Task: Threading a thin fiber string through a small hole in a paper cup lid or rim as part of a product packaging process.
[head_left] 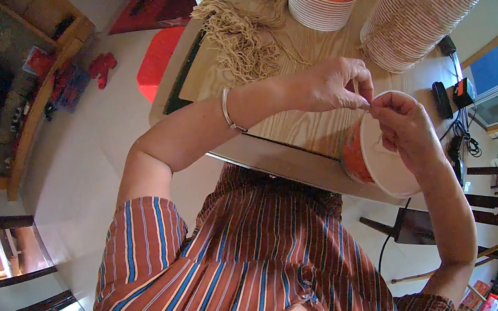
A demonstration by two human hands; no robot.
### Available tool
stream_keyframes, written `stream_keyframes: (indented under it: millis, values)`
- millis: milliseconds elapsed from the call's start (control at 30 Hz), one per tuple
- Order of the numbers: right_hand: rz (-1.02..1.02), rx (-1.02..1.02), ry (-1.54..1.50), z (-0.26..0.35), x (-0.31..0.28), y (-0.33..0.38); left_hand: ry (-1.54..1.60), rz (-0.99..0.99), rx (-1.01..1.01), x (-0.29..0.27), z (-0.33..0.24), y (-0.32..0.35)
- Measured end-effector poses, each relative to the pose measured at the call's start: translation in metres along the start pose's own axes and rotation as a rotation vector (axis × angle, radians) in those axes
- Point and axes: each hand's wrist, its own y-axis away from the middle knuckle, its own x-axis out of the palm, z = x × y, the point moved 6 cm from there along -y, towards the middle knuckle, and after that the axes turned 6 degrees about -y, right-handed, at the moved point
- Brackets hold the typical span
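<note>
Below, the right hand (404, 124) grips a light, crushable paper cup (370, 159) by its rim; left hand (332, 83) fingers pinch limp string (358, 87) above.

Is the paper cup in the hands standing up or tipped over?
Tipped. The cup lies on its side, white inside facing the camera; the right hand grips its rim.
</note>
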Motion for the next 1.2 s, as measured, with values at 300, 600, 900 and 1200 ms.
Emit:
stream_keyframes:
  millis: [300,600,900,1200]
  values:
    - [0.061,0.046,-0.101,-0.001,0.002,0.001,0.072,0.059,-0.105,0.002,0.006,-0.001]
    - [0.11,0.094,-0.154,-0.002,0.003,0.002,-0.078,-0.032,-0.03,0.0,-0.008,0.007]
    - [0.171,0.189,-0.306,-0.009,0.003,0.001,-0.249,-0.212,0.095,0.007,-0.023,0.018]
    - [0.172,0.215,-0.317,-0.013,0.003,0.001,-0.754,-0.417,0.39,0.025,-0.033,0.029]
